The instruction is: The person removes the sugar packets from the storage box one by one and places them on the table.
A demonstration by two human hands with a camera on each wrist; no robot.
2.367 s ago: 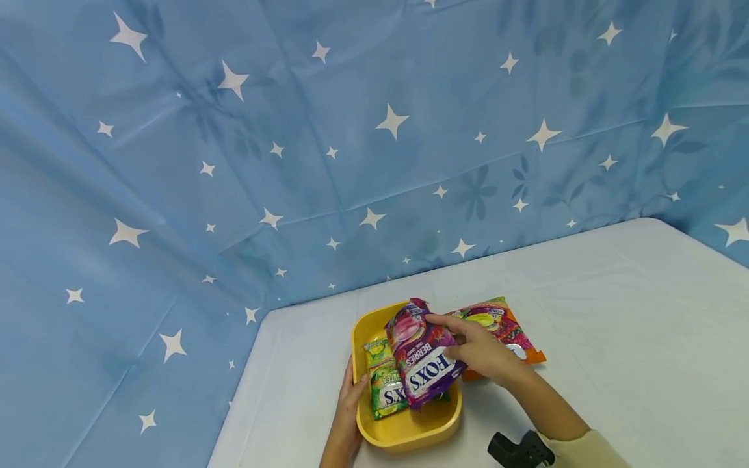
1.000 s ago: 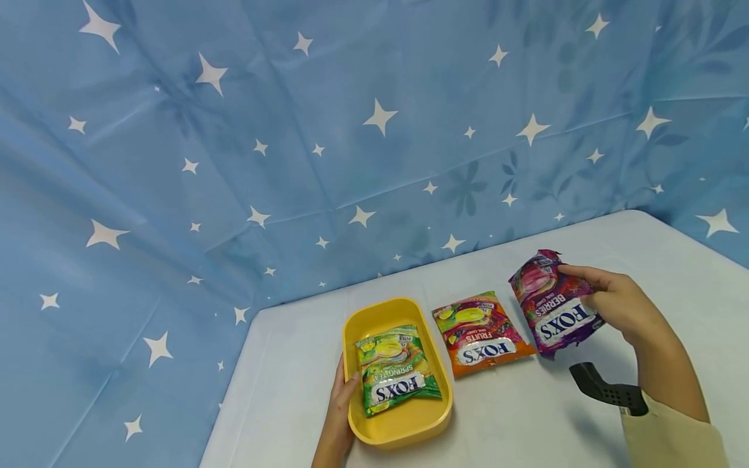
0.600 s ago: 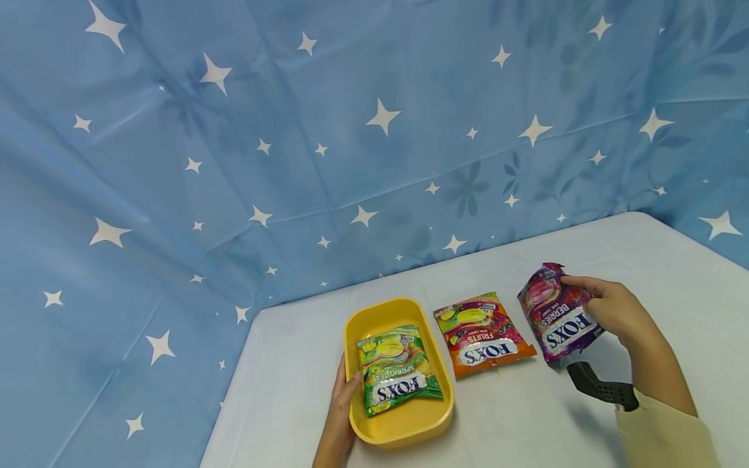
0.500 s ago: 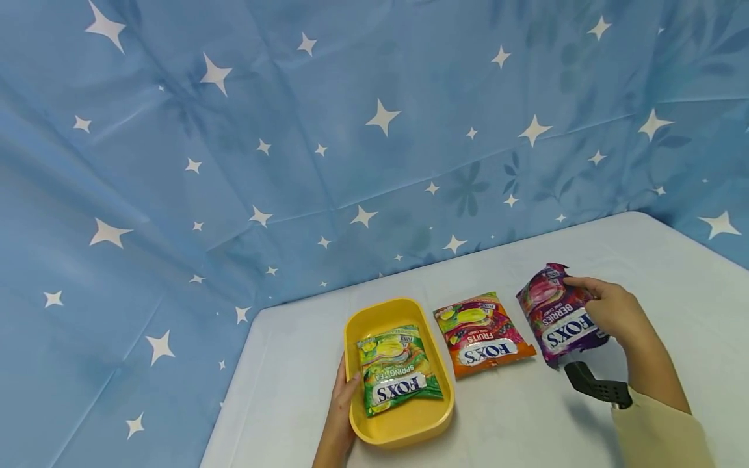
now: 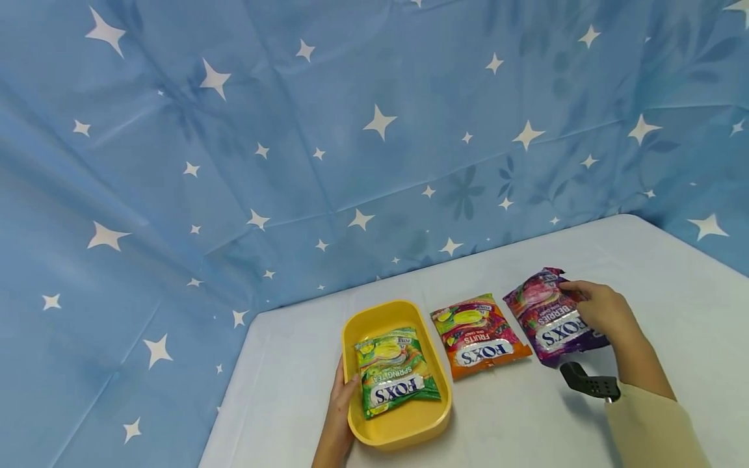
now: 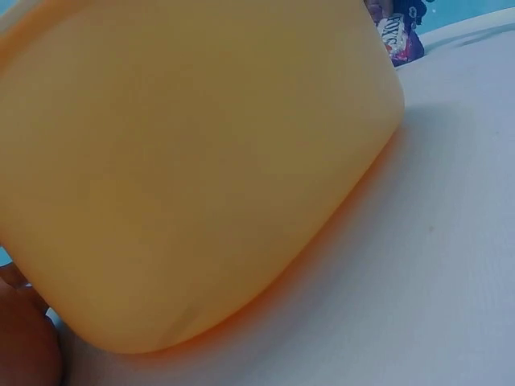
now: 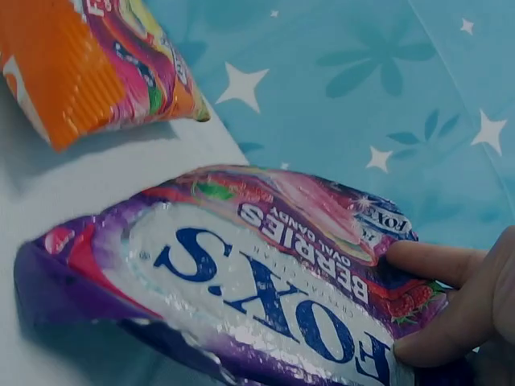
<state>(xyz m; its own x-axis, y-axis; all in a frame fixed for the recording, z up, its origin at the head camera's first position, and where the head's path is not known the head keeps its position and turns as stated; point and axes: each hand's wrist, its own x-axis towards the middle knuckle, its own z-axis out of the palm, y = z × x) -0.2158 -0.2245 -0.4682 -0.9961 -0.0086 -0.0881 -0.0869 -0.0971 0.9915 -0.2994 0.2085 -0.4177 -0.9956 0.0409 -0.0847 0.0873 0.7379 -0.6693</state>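
Observation:
My right hand (image 5: 601,309) pinches the right side of a purple FOX'S Berries candy bag (image 5: 541,315), low over the white table. In the right wrist view the thumb and a finger (image 7: 434,261) press on the bag's printed face near its edge. My left hand (image 5: 339,409) grips the left side of a yellow plastic tray (image 5: 404,441), thumb at the rim; its other fingers are mostly hidden behind the wall. Inside the tray lies a green FOX'S Spring Tea candy bag (image 5: 393,370). The tray's outer wall (image 6: 201,161) fills much of the left wrist view.
Between the tray and the purple bag, an orange-red FOX'S Fruits candy bag (image 5: 476,335) lies flat on the white table (image 5: 515,416). A blue curtain with white stars (image 5: 292,162) hangs behind the table. A black wrist device (image 5: 591,382) sits by the right sleeve.
My right hand has carried the purple bag from over the tray to the right, past the orange bag, and lowered it. The left hand stays on the tray.

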